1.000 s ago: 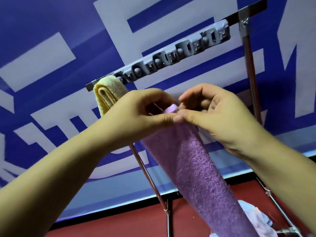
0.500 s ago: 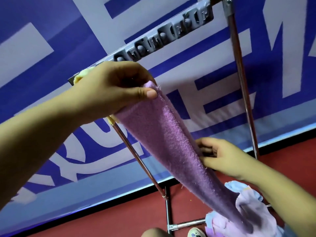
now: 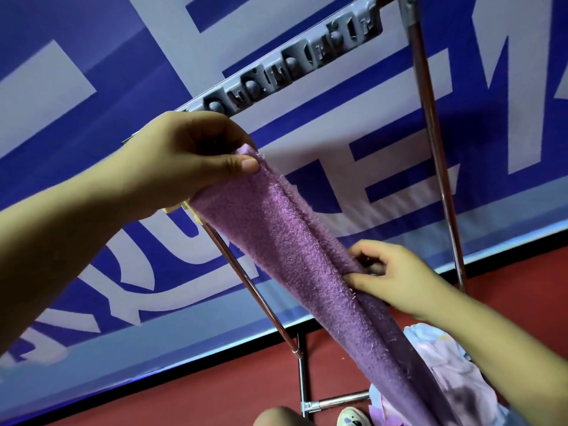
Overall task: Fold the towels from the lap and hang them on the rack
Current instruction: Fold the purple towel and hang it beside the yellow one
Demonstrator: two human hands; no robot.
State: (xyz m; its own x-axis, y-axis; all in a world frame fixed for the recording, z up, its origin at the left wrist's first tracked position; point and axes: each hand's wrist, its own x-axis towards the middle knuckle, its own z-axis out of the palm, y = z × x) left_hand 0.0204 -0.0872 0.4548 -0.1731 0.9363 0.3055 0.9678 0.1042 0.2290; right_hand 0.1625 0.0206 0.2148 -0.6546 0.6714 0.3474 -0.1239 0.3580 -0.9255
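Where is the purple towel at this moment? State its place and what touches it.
In the head view, the purple towel stretches diagonally across the centre, its top pinched by the left hand near the rack's top bar, its middle gripped by the right hand.

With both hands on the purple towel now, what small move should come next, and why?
Probably bring the right hand up toward the left hand, doubling the purple towel. The left pinches its top end near the rack bar; the right grips it midway, and the rest trails down, not yet folded short.
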